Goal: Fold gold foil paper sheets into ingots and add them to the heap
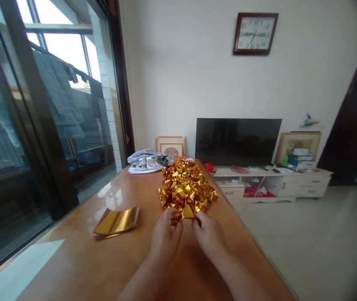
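Between my two hands is a folded gold foil paper piece [187, 212], shaped with a raised middle and pointed ends. My left hand [166, 232] pinches its left end, and my right hand [208, 234] pinches the right end. Right behind it a heap of folded gold foil pieces [186, 179] spreads along the table toward the far end. To the left of my left hand lies a stack of flat gold foil sheets [117, 220], its edges curling up.
The brown table [81, 251] has a white sheet [24, 267] at its near left and a grey-white cloth bundle [147, 162] at the far end. Beyond its right edge stand a low white cabinet [303, 188] and a television [237, 140]. Glass doors [49, 125] line the left.
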Demonstrator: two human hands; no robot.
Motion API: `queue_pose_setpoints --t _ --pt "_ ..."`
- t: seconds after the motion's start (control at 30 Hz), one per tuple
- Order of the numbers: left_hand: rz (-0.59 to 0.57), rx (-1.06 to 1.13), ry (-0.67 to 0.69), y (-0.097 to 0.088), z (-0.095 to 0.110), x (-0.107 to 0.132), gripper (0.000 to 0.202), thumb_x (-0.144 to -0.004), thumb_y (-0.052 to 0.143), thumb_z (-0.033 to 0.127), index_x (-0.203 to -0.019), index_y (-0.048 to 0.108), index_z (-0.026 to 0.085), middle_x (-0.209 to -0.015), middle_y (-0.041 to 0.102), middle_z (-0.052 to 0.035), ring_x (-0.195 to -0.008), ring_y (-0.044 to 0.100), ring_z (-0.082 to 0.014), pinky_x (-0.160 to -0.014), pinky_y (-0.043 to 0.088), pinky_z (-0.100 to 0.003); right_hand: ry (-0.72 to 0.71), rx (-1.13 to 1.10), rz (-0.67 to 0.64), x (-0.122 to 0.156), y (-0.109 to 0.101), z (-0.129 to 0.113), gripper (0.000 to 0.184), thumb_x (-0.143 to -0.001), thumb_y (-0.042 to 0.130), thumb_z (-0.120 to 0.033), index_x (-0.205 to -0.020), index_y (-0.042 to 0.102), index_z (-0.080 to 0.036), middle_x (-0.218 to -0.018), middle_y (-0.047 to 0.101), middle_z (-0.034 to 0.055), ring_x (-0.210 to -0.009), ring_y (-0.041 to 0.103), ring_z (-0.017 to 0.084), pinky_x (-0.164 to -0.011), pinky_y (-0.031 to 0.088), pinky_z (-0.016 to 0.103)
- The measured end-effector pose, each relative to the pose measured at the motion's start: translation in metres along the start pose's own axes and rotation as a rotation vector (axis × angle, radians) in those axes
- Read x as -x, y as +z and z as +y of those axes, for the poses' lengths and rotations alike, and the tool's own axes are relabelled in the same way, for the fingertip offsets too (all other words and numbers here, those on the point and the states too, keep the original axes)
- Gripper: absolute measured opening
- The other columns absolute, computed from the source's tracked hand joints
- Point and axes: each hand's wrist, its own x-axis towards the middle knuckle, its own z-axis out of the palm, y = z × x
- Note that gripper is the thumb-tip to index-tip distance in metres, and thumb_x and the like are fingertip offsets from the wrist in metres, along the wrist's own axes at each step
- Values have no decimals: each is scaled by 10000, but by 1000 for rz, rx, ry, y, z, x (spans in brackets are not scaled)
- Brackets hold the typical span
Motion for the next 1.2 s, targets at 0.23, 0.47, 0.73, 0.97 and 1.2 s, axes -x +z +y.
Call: queue_pose_setpoints --t 0.23,0.47,0.73,0.97,1.2 --pt "14 -121 68 -2 4 -1 103 -844 573 201 -913 647 218 -883 679 -40 -828 633 -203 -762 458 -299 -2 -51 -20 0 -2 -1 153 -907 521 -241 -834 655 -225 -779 701 43 -716 639 192 -606 326 266" --pt "18 -103 87 -3 2 -3 168 -858 544 183 -952 678 220 -930 699 -48 -871 639 -212 -786 458 -298 -58 -156 6 -1 -2 -2 212 -913 488 -227 -972 692 -221 -889 724 59 -819 667 215 -688 414 265" --pt "-33 -103 67 -3 0 -4 223 -826 534 141 -926 717 218 -924 712 -51 -889 650 -216 -810 463 -304 -84 -124 -11 0 -4 -5 254 -878 510 -162 -1022 707 -231 -926 729 77 -852 654 227 -747 430 279" --pt "-33 44 -106 1 -16 -6 239 -801 536 158 -940 726 198 -910 756 -37 -843 682 -210 -771 487 -291 -27 -141 -26 1 -2 -4 189 -877 565 -246 -1018 688 -222 -860 722 56 -768 651 207 -665 403 268" --pt "-67 45 -150 0 -18 -8 269 -784 529 169 -954 737 181 -899 759 -38 -834 675 -210 -742 463 -279 -60 -158 -56 3 -2 -5 136 -867 566 -249 -925 686 -219 -807 704 43 -726 624 184 -642 378 261"
